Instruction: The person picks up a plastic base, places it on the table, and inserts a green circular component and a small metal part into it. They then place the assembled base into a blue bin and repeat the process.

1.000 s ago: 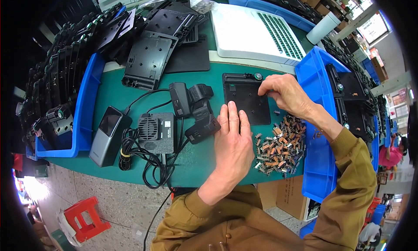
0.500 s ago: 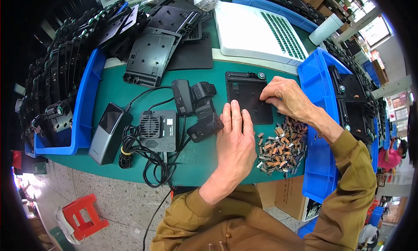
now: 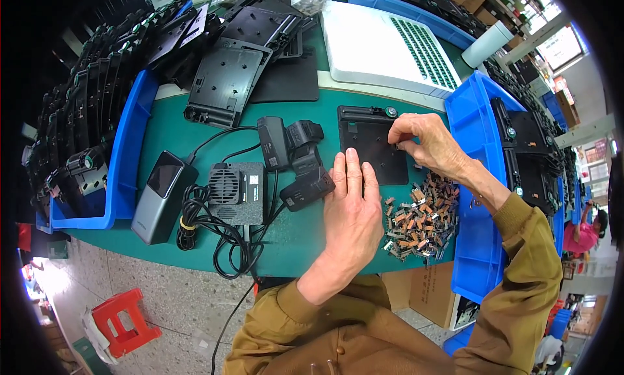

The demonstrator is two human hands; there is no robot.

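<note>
A black plastic panel (image 3: 368, 144) lies flat on the green table, with a round green-and-silver part at its far right corner. My left hand (image 3: 353, 209) rests palm down with fingers stretched out, its fingertips at the panel's near left edge, beside a black strapped device (image 3: 307, 187). Over the panel's right side, my right hand (image 3: 426, 141) has thumb and forefinger pinched together. Whatever is between these fingertips is too small or hidden to name. Close below that hand lies a heap of small metal-and-brown switch-like components (image 3: 422, 220).
Blue bins with black panels stand at left (image 3: 127, 154) and right (image 3: 478, 180). Black panels (image 3: 227, 79) are stacked at the back, beside a white tray (image 3: 370, 50). A power bank (image 3: 162, 196), a fan unit (image 3: 237, 191) and coiled cables (image 3: 231, 248) occupy the left.
My right hand's fingers have bent a little more at the panel's right side, and the thumb has shifted slightly. My left hand stays in place.
</note>
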